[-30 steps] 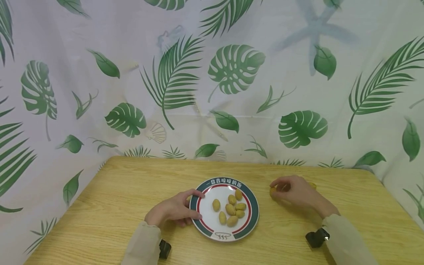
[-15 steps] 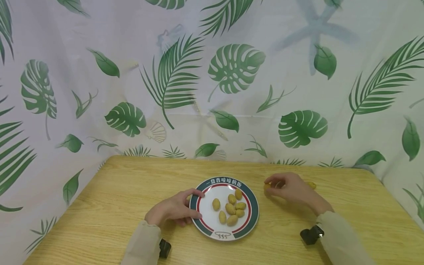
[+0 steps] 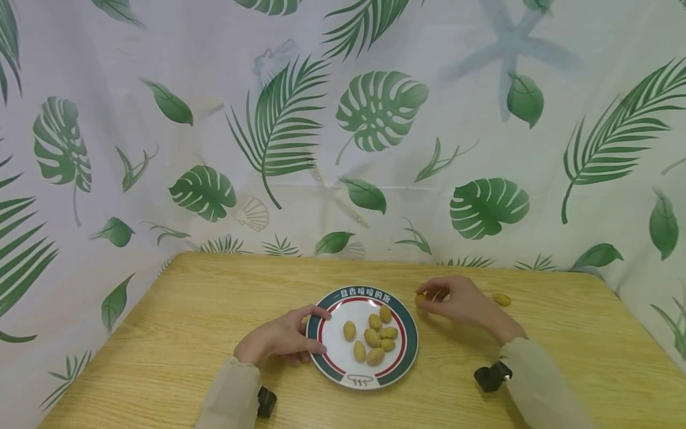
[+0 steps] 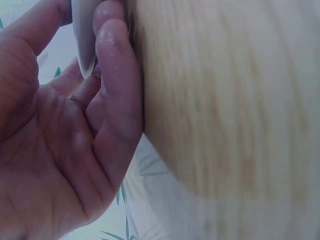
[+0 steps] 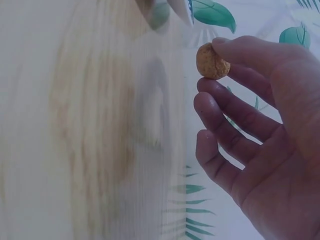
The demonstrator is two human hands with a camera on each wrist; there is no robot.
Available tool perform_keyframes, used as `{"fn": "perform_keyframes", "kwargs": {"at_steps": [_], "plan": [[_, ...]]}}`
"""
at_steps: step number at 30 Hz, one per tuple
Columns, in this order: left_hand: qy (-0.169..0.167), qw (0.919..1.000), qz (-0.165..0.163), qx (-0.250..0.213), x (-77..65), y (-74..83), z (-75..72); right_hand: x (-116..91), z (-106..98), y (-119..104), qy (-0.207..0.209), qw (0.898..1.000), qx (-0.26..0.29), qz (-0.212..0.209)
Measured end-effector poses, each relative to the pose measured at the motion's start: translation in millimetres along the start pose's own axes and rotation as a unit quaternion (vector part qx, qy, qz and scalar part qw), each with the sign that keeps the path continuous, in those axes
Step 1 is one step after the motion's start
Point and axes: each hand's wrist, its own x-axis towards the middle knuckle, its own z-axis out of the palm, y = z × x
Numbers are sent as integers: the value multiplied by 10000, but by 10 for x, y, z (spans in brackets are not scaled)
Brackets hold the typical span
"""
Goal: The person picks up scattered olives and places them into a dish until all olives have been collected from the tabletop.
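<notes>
A round white plate with a dark green band and red ring lies on the table, several yellow-brown oval pieces on it. My left hand grips its left rim. In the left wrist view, curled fingers reach the underside of the plate. My right hand is just right of the plate, low over the table. Between thumb and fingertips it pinches a small wrinkled, yellow-brown oval piece, with the other fingers loosely bent. The piece's kind is something I cannot tell.
Another yellow-brown piece lies on the wooden table to the right of my right hand. A leaf-printed curtain hangs behind the table's far edge and along the left side.
My right hand has moved left towards the plate, carrying the pinched piece. The loose piece behind it, partly hidden earlier, now shows whole. My left hand and the plate have stayed put.
</notes>
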Motion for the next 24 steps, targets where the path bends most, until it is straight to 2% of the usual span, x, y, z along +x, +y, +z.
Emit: {"fn": "perform_keyframes", "kwargs": {"at_steps": [24], "plan": [[-22,10000,31,48,-1,3,-8,127,180,-154,135,9994,114,-298]]}}
